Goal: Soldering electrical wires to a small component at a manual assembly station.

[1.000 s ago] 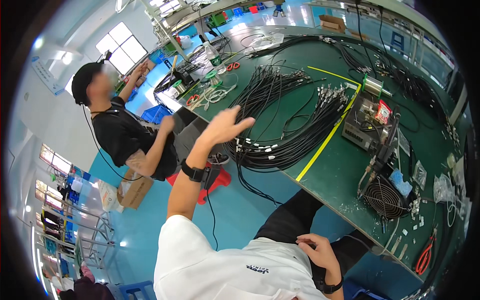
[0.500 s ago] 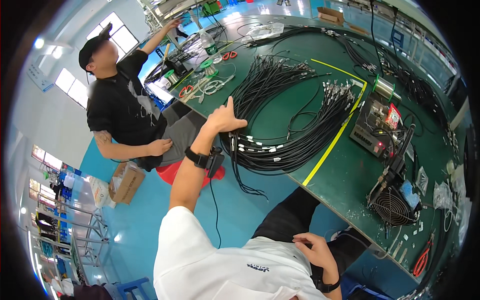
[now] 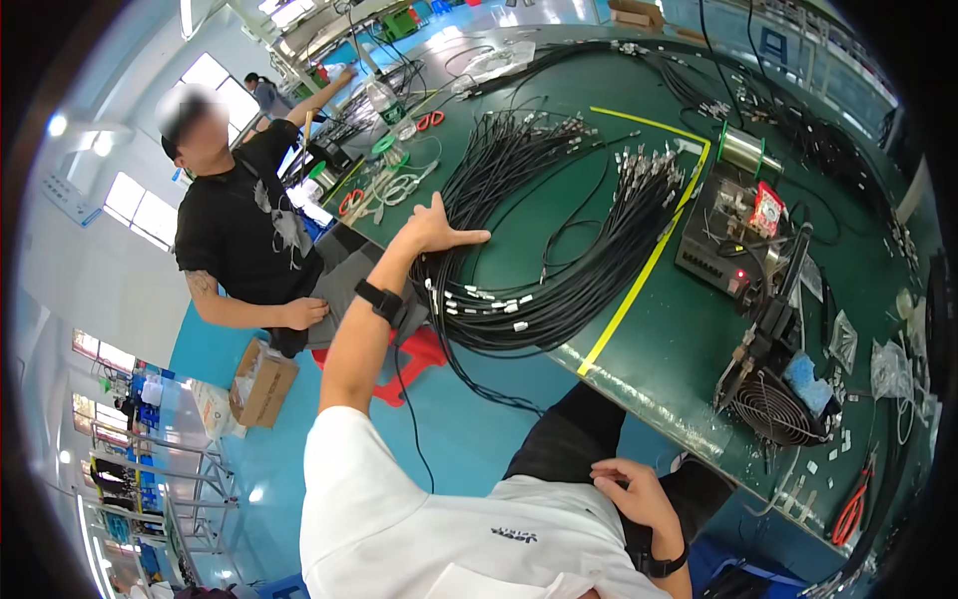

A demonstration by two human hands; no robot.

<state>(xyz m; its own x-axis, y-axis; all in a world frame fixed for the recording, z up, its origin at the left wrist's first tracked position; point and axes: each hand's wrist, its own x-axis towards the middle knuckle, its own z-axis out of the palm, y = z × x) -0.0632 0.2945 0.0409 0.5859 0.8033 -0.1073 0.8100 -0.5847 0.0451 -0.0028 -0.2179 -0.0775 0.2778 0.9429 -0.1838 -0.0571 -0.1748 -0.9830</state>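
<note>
A large coil of black cables (image 3: 559, 317) lies on the green table, its many metal-tipped ends bunched toward the far side and white tags along its near curve. My left hand (image 3: 431, 228) rests over the coil's left side, thumb stretched to the right and forefinger pointing away; its other fingers are mostly hidden. A few cable tails hang off the table's near edge below it. My right hand (image 3: 639, 491) lies on my lap beside my dark trousers, fingers loosely bent and apart, with nothing visible in it.
A soldering machine (image 3: 733, 240) with a solder spool (image 3: 748, 150) stands at right, near a round fan (image 3: 773, 407) and red-handled pliers (image 3: 850, 514). Yellow tape (image 3: 639, 290) marks the table. A co-worker (image 3: 244, 220) sits at left, near a bottle (image 3: 387, 108) and red-handled scissors (image 3: 429, 121).
The view has shifted slightly, so the table appears farther left. My left hand stays on the cable coil with its thumb straighter; my right hand remains on my lap.
</note>
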